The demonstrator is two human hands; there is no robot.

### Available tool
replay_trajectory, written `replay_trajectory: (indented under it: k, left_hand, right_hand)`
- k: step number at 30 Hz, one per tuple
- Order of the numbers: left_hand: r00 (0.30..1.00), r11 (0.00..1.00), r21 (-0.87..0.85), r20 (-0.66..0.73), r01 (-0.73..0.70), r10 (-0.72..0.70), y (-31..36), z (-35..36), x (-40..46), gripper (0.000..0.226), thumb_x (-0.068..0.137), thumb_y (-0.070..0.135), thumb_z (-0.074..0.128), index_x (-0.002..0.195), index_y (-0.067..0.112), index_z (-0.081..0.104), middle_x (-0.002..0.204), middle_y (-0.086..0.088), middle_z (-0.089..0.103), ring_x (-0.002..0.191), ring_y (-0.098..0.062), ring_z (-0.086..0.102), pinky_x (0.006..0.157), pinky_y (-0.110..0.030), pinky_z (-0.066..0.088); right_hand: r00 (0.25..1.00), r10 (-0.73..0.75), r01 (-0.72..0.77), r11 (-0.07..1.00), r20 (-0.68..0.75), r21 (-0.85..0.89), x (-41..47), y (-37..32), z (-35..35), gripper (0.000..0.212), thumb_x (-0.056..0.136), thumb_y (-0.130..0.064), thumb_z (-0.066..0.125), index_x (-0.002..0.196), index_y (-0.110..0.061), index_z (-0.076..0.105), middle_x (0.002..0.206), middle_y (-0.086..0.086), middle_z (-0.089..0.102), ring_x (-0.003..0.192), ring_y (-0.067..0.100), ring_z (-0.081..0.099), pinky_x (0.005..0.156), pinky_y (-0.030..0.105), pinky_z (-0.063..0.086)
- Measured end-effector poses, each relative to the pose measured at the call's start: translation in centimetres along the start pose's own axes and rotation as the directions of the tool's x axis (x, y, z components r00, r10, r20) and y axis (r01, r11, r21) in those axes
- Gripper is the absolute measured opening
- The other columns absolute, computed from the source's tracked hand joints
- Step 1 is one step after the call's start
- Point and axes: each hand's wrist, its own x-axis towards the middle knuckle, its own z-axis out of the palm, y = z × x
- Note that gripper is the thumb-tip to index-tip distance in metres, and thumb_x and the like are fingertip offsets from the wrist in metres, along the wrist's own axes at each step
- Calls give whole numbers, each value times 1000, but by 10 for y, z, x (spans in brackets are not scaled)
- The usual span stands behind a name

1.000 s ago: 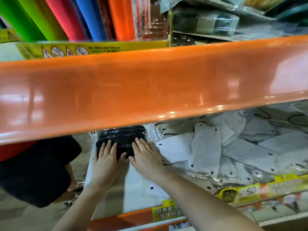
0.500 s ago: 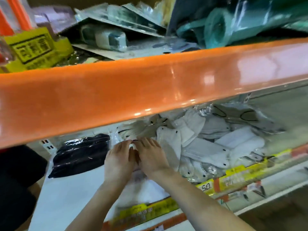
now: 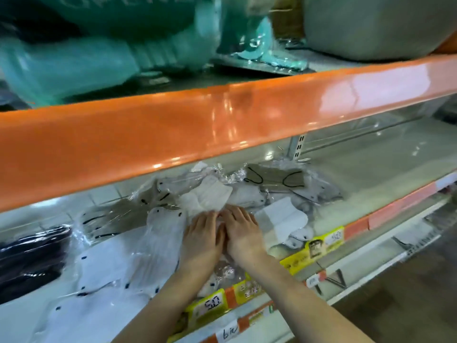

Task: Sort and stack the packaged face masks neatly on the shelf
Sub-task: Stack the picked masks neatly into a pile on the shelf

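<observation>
both hands are laid side by side, thumbs touching, on the loose heap of white mask packets point(image 3: 205, 198) in the middle of the shelf point(image 3: 371, 169). the left hand point(image 3: 201, 240) and the right hand point(image 3: 243, 235) each lie with fingers fairly straight, pressing down on the clear wrapping; whether the fingertips have pinched a packet cannot be told, since they sink into the plastic. left of the hands more white packets point(image 3: 111, 266) lie spread flat, and further left of them sits one dark bundle of black masks point(image 3: 29, 256).

my guess is the slick wrappers are the risk: pushing the heap could send packets sliding over the yellow price strip point(image 3: 312, 250) just right of the hands and off the front edge, or shove them into the grey packets point(image 3: 274, 179) behind.

count: two hands, one black bundle, at least two grey packets; the white ones overlap too much to count surely, perhaps eight or more.
</observation>
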Motion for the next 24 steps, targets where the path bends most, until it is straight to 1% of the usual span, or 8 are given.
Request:
replay_trajectory:
  k: [2, 5, 9, 12, 15, 18, 20, 24]
  left_hand:
    - [999, 1000, -6, 34, 20, -19, 19, 10, 8, 63, 82, 49, 23, 116, 10, 61, 116, -11, 64, 107, -30, 59, 87, -41, 46]
    - [997, 999, -10, 63, 49, -48, 41, 27, 17, 76, 77, 55, 13, 121, 12, 57, 124, -10, 59, 115, -30, 53, 94, -39, 39]
    - [986, 998, 52, 160, 45, -53, 68, 47, 28, 78, 78, 58, 5, 130, 22, 49, 134, -1, 53, 124, -21, 46, 101, -33, 30]
    - [981, 994, 76, 172, 81, -93, 78, 64, 32, 55, 94, 51, 22, 127, 20, 53, 133, -1, 55, 122, -22, 50, 99, -37, 36]
    - [993, 993, 110, 103, 38, -49, 75, 73, 28, 52, 85, 51, 36, 102, 14, 68, 108, -6, 68, 96, -29, 66, 77, -41, 51]
    - [999, 988, 153, 44, 2, -9, 71, 75, 27, 51, 76, 56, 42, 97, 17, 67, 99, -2, 66, 88, -26, 63, 69, -37, 53]
    - [1000, 990, 141, 14, 8, -10, 68, 77, 27, 47, 73, 57, 45, 94, 20, 65, 94, 0, 63, 88, -21, 54, 67, -35, 53]
    - [998, 996, 60, 13, 59, -60, 64, 80, 26, 28, 80, 43, 66, 94, 19, 61, 99, 0, 57, 97, -24, 51, 78, -37, 42]
  right_hand:
    - [1000, 19, -19, 999, 17, -28, 1, 20, -8, 40, 71, -29, 41, 93, -14, 70, 105, 4, 69, 96, 23, 67, 79, 28, 51]
    - [998, 55, -52, 994, 29, -98, 2, 49, -15, 44, 70, -27, 37, 89, -8, 71, 101, 11, 70, 91, 29, 69, 76, 40, 57]
    - [991, 116, -97, 969, 71, -226, 4, 82, -17, 39, 71, -24, 37, 89, -11, 70, 103, 10, 69, 95, 29, 66, 85, 51, 51]
    - [968, 212, -173, 951, 136, -256, 7, 100, -24, 33, 70, -22, 49, 89, -12, 74, 99, 9, 71, 92, 28, 68, 77, 48, 57]
    - [971, 222, -192, 944, 85, -269, 9, 117, -26, 36, 65, -31, 74, 92, -7, 72, 95, 9, 68, 84, 29, 66, 67, 42, 57]
    - [969, 197, -155, 954, 150, -255, 9, 125, -32, 49, 88, -41, 39, 115, -5, 60, 116, 11, 56, 106, 32, 53, 85, 48, 48]
    - [973, 174, -132, 959, 153, -250, 12, 130, -32, 47, 94, -40, 36, 126, -8, 50, 127, 10, 46, 119, 32, 42, 96, 47, 39]
    - [993, 120, -120, 993, 15, -10, 10, 137, -29, 37, 85, -36, 41, 93, -8, 65, 95, 11, 61, 87, 35, 59, 71, 44, 52]
